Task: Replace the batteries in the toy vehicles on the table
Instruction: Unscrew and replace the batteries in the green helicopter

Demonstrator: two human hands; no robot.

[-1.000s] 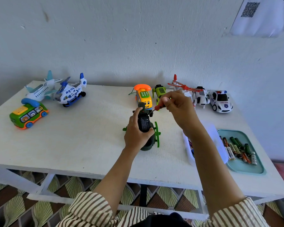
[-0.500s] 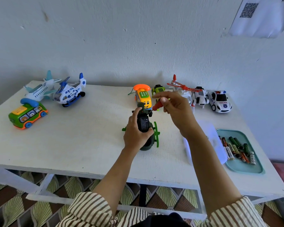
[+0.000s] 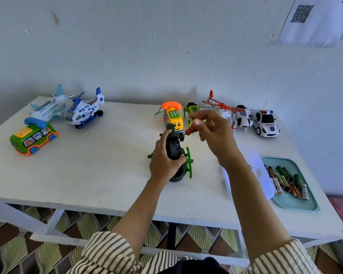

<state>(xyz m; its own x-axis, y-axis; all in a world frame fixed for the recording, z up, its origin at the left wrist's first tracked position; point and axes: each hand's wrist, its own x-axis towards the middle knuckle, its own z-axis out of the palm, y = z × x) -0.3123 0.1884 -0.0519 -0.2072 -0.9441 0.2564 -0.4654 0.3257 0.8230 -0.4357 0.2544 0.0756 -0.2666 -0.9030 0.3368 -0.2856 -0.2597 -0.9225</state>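
Note:
My left hand [image 3: 164, 161] grips a dark green toy helicopter [image 3: 174, 151] lying belly-up on the white table [image 3: 99, 161], its black battery cover facing me. My right hand [image 3: 212, 129] pinches a red-handled screwdriver [image 3: 190, 131] whose tip meets the far end of that cover. Several loose batteries [image 3: 285, 179] lie in a teal tray [image 3: 297, 204] at the right.
A yellow phone car [image 3: 173, 117], a lime green toy [image 3: 192, 109], a red-rotor white helicopter [image 3: 224, 109] and a police car [image 3: 265, 123] line the back. A white plane [image 3: 48, 107], blue helicopter [image 3: 83, 111] and green bus [image 3: 33, 138] stand at the left. A white lid [image 3: 255, 171] lies by the tray.
My right hand's fingers have shifted on the screwdriver handle, twisting it at the battery cover. My left hand and the green helicopter have stayed put.

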